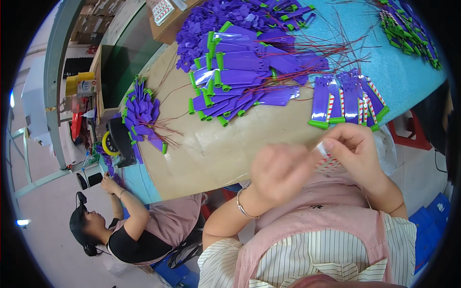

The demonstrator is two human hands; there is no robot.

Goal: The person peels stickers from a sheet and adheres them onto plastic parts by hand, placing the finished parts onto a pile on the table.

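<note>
Right hand (357, 151) pinches a red-and-white striped sheet (329, 164) by the near edge of the table (211, 158), apparently for steadiness, while the blurred left hand's (281, 170) hold is unclear.

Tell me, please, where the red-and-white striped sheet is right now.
In the head view, the striped sheet is right of centre, between the left hand and right hand, in front of the pink apron.

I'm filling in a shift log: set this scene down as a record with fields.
Left hand: blurred, beside the right; grip unclear
Right hand: pinching a red-and-white striped item
Just beyond hands: purple striped pieces with green ends
Further away: large purple-and-green pile
At left: co-worker in dark cap
</note>
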